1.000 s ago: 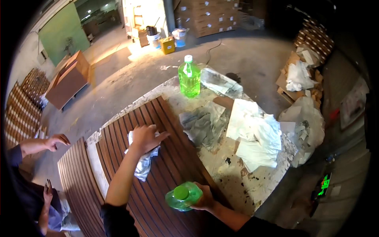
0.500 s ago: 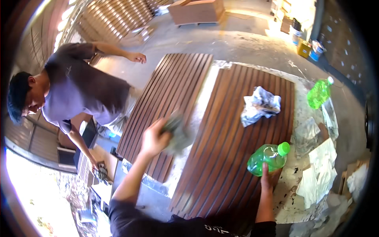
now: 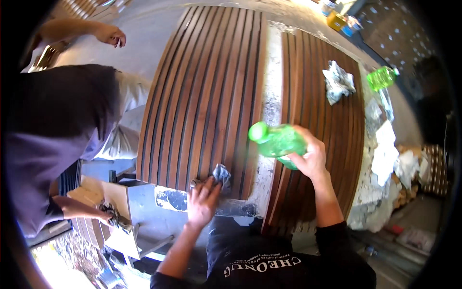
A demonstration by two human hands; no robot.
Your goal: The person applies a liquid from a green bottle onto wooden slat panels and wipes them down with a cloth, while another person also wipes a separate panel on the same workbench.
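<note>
My right hand (image 3: 312, 155) grips a green plastic bottle (image 3: 281, 140), tilted with its green cap toward the left, above the pale gap between two slatted wooden panels. Down at the near edge of the left slatted panel (image 3: 202, 91), my left hand (image 3: 202, 204) presses a crumpled grey rag (image 3: 222, 176) against the slats, fingers closed on it. The right slatted panel (image 3: 332, 139) lies partly under my right forearm. On its far part rests another crumpled grey-white rag (image 3: 339, 82).
A second green bottle (image 3: 382, 78) and white cloths (image 3: 384, 154) sit along the table's right side. At left stands another person (image 3: 67, 111), one hand on a dark rag (image 3: 111, 215) over a wooden piece. Cans and a yellow container (image 3: 336, 20) stand on the floor beyond.
My left hand has brought the rag down onto the left panel's near edge. My right hand has lifted the bottle and carried it left, tilting it. The view has shifted toward the left panel.
</note>
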